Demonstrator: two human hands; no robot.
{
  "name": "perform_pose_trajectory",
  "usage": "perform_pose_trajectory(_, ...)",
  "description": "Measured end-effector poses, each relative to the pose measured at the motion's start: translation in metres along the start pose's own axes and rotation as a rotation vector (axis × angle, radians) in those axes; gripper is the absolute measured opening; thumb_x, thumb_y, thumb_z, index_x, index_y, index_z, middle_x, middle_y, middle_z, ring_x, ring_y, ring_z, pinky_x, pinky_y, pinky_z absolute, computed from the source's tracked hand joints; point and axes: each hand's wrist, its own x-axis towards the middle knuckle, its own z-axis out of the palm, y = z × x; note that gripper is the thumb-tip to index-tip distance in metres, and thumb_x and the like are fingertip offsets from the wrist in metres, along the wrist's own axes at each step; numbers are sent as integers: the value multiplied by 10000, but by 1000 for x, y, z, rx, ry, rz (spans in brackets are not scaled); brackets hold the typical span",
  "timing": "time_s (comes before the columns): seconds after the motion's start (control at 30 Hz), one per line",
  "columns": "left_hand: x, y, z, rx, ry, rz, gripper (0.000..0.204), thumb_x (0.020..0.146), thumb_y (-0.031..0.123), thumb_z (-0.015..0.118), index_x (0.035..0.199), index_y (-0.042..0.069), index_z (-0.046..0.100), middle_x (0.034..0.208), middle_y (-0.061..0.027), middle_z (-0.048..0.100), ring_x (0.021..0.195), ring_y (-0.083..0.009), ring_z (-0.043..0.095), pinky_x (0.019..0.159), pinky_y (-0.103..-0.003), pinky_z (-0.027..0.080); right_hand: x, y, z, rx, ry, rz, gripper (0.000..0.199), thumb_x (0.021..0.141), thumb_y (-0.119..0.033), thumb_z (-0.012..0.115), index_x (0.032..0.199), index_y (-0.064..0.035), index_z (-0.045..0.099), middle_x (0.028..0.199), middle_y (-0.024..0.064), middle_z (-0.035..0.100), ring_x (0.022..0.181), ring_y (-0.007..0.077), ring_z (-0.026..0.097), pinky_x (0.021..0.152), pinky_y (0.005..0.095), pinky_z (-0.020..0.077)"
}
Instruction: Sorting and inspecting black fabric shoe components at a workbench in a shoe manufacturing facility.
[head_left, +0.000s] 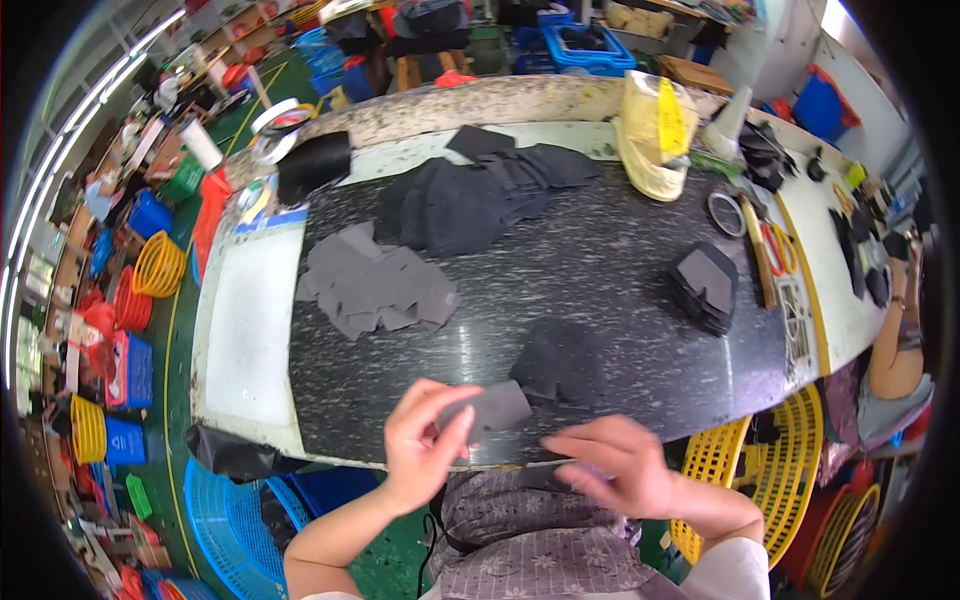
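Near the table's front edge, my left hand (418,445) pinches a small grey cut piece of sheet material (500,408) between thumb and fingers. My right hand (620,468) is to its right, fingers stretched out and apart, with nothing visible in them. Just beyond both hands lies a dark cut piece (560,355), flat on the black streaked tabletop (610,275). Farther left is a loose pile of grey cut pieces (375,285). Behind it spreads a larger heap of black cut pieces (450,205). A neat stack of dark pieces with a grey one on top (705,285) sits at the right.
At the back right stands a cream bag (650,135). A tape roll (726,214) and orange-handled scissors (780,248) lie by the right edge. A blue basket (225,525) and a yellow basket (775,470) stand below the front edge. Another person's arm (890,325) shows at far right.
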Motion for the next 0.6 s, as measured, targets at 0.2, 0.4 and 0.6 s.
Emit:
perform_pose_trajectory(0.2,-25,3,39,237,-360,393,483,791,4,753,1261,36,648,908,-64,625,746,-137,619,626,-251,524,-15,7,33,570,-60,235,376,965,-101,618,1298,59,551,1146,188,638,984,297,671,824,373,536)
perform_pose_trajectory(0.4,5,6,30,166,-175,260,371,733,46,805,1086,14,695,965,-92,671,857,-208,653,748,-315,524,-25,16,26,652,9,224,303,943,8,573,1243,23,615,1053,139,659,896,229,651,794,332,515)
perform_pose_trajectory(0.6,-2,2,30,-209,-372,127,219,924,-3,616,1138,-7,663,884,-75,658,732,-129,649,663,-274,520,-28,18,32,777,243,444,254,934,0,622,1187,-1,650,1018,96,683,862,139,661,721,266,537)
